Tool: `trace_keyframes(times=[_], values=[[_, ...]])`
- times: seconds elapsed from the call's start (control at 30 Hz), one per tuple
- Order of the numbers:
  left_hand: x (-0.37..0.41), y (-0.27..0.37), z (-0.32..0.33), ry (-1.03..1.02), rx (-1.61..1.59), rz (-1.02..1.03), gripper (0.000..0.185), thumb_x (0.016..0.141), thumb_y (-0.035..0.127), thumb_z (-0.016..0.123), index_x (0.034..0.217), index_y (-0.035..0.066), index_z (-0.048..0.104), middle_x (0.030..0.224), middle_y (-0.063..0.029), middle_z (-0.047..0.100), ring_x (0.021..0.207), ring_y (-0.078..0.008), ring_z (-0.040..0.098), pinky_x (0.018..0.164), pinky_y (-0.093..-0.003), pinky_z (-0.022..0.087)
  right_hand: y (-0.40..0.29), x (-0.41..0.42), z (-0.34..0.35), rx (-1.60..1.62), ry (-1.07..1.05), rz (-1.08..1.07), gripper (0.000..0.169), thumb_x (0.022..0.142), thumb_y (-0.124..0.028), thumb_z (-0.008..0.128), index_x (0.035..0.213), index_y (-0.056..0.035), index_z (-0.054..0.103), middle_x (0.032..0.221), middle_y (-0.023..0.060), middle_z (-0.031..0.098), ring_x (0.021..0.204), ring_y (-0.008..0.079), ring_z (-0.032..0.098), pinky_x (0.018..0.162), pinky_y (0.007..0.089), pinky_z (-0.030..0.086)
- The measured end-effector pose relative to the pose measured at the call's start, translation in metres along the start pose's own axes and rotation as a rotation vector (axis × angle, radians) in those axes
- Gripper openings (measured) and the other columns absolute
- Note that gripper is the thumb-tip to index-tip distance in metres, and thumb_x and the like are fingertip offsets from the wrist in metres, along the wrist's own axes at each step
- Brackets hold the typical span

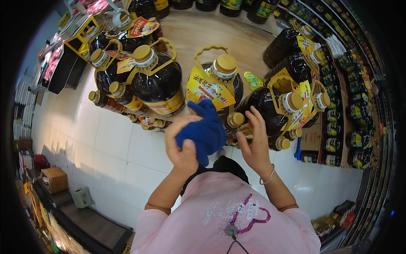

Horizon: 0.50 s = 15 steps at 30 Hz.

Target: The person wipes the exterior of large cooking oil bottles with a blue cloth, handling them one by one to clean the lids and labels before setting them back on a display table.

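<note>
A bunched blue cloth (203, 135) is held in my left hand (183, 143), in front of a large dark jug (238, 89) with a yellow cap, handle and hanging card. My right hand (255, 143), with a bracelet on the wrist, has its fingers apart and holds nothing. It is close to a small capped bottle (235, 120) and a large dark jug (265, 104) on the right; whether the fingertips touch either is not clear. Left of the cloth stands another large jug (158, 85) with a yellow label.
More jugs and small bottles (104, 100) line the wooden display table (190, 31). Shelves of dark bottles (333, 127) rise at right. White floor tiles (111, 143) show at left, with a small green stool (83, 197) beside a dark low platform (92, 222). A cardboard box (54, 180) sits on the platform.
</note>
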<state>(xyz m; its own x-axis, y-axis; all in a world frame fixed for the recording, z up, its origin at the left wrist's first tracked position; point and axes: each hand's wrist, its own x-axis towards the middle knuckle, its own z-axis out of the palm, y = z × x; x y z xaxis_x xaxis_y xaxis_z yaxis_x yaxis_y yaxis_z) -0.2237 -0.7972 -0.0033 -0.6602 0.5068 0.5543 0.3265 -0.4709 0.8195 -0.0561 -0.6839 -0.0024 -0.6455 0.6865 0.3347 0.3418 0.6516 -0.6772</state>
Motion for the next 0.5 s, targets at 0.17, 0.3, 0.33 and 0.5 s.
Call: trace_keyframes(times=[0.17, 0.3, 0.33, 0.5], values=[[-0.023, -0.022, 0.034, -0.205, 0.238, 0.188, 0.037, 0.094, 0.031, 0.057, 0.114, 0.001, 0.057, 0.115, -0.0198, 0.057, 0.105, -0.0312, 0.055, 0.094, -0.0436, 0.041, 0.009, -0.014, 0.03, 0.005, 0.014, 0.082, 0.071, 0.083, 0.0, 0.063, 0.146, 0.0013, 0.03, 0.146, 0.0226, 0.041, 0.132, 0.0392, 0.043, 0.106, 0.0414, 0.038], [-0.073, -0.095, 0.044, -0.317, 0.476, 0.301, 0.039, 0.073, 0.01, 0.073, 0.111, 0.013, 0.066, 0.122, -0.019, 0.052, 0.108, -0.037, 0.053, 0.093, -0.0432, 0.044, 0.02, -0.018, 0.036, 0.003, -0.006, 0.046, 0.067, 0.084, 0.004, 0.056, 0.147, -0.0005, 0.031, 0.147, 0.0201, 0.041, 0.129, 0.0395, 0.046, 0.105, 0.0403, 0.04], [-0.086, -0.119, 0.035, -0.271, 0.509, 0.242, 0.04, 0.073, 0.01, 0.072, 0.112, 0.013, 0.064, 0.122, -0.019, 0.052, 0.108, -0.0375, 0.053, 0.093, -0.0433, 0.044, 0.02, -0.016, 0.035, 0.028, -0.022, 0.036, 0.067, 0.085, 0.004, 0.056, 0.147, -0.0005, 0.032, 0.146, 0.0204, 0.042, 0.129, 0.0395, 0.046, 0.105, 0.0403, 0.04], [-0.137, -0.185, -0.003, -0.253, 0.519, -0.347, 0.032, 0.091, 0.007, 0.058, 0.12, -0.006, 0.052, 0.117, -0.0253, 0.053, 0.111, -0.0422, 0.05, 0.099, -0.0437, 0.04, 0.016, -0.014, 0.024, 0.026, -0.018, 0.038, 0.065, 0.085, 0.002, 0.058, 0.145, 0.0003, 0.034, 0.14, 0.0233, 0.047, 0.127, 0.0395, 0.048, 0.106, 0.0419, 0.039]])
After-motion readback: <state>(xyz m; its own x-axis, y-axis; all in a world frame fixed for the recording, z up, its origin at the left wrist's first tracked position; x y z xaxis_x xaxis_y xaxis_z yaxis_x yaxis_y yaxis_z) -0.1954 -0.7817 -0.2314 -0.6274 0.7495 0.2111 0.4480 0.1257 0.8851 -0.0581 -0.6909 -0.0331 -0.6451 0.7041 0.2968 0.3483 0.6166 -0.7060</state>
